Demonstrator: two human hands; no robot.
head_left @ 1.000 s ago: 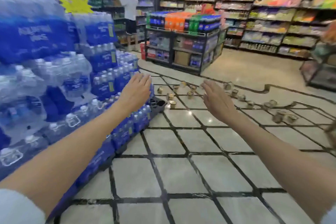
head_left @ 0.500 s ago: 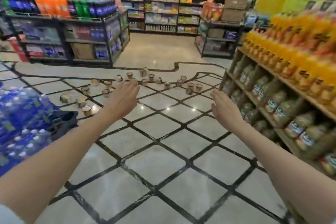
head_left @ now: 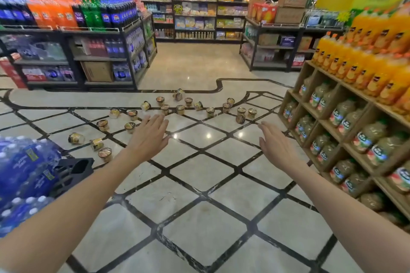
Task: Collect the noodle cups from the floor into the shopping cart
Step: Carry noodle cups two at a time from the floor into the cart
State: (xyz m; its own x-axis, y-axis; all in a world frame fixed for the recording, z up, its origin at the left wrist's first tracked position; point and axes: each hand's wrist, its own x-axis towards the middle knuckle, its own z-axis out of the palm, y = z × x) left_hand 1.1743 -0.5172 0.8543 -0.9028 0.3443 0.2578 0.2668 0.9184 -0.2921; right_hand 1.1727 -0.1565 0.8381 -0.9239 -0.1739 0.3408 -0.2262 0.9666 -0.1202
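Across the floor [head_left: 199, 184], noodle cups [head_left: 133, 115] lie scattered; left hand [head_left: 148, 134] and right hand [head_left: 274, 144] are held flat, empty. Approach is judged underway; no cart seen.

Noodle cups [head_left: 180, 109] scattered across the tiled floor [head_left: 199, 217], some upright, some tipped. Nearer than the cups: left hand [head_left: 147, 136] and right hand [head_left: 276, 147], both outstretched, flat-fingered, holding nothing. Left of the cups, water bottle packs [head_left: 21, 175]; right, juice shelf [head_left: 355, 122].

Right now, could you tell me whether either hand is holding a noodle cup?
No, the left hand and right hand are both open and empty above the floor.
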